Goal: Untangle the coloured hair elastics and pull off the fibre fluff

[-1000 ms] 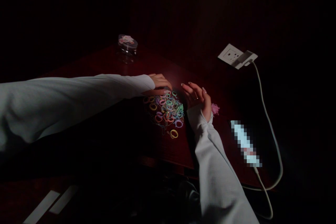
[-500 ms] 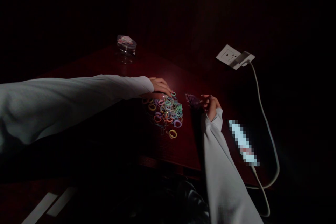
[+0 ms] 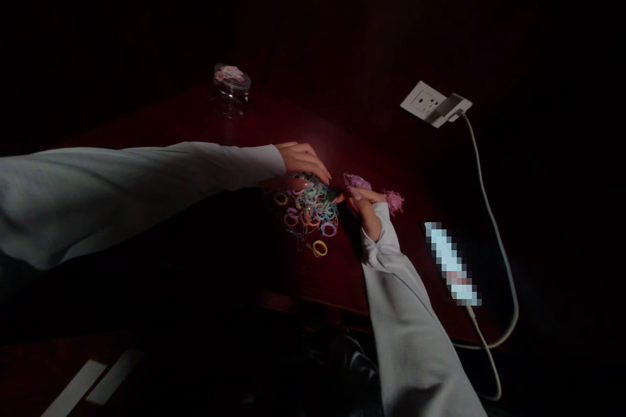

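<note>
Hiding part of band pile: left hand half-curled; right hand bent, shadowed; grips unclear.

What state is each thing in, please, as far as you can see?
Hair ties: loose, heaped
Jar: upright, lid on
Charger: plugged into socket
Device: pixelated, cable attached
Pink tufts: ragged, partly hidden
Left hand: extended over hair ties
Right hand: beside hair ties, grip unclear

"Where are your hands?"
"My left hand is over the far side of the colourful loops, fingers spread; my right hand is at their right edge."
"And nearby?"
"Two pink clumps by my right hand, a lidded jar farther back on the table."
</note>
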Action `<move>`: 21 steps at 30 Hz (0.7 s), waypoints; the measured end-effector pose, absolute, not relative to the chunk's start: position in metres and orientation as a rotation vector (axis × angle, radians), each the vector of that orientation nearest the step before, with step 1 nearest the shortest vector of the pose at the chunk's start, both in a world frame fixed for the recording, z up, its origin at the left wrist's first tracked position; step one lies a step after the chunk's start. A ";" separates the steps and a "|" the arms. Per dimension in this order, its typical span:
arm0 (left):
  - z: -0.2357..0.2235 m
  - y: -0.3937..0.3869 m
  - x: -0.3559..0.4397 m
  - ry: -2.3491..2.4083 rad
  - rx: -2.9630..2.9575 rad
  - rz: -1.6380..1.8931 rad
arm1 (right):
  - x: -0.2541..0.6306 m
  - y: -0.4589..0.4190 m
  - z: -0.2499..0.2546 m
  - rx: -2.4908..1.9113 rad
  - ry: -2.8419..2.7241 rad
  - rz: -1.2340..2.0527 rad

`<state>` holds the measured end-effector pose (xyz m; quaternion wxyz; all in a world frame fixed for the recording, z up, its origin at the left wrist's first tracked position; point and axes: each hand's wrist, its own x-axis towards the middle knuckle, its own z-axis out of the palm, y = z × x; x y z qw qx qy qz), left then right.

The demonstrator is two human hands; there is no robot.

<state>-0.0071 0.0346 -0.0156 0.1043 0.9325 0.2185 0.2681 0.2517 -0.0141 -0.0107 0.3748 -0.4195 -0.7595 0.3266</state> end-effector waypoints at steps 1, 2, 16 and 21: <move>-0.014 0.031 -0.005 0.594 2.759 0.821 | 0.251 -0.015 -0.010 -1.084 -1.971 0.839; -0.013 0.027 -0.002 0.546 2.770 0.847 | 0.250 -0.017 -0.010 -1.091 -1.993 0.844; -0.015 0.019 0.003 0.506 2.816 0.894 | 0.247 -0.021 -0.015 -1.101 -2.274 0.628; -0.014 0.018 0.005 0.523 2.831 0.910 | 0.247 -0.020 -0.017 -1.102 -2.269 0.618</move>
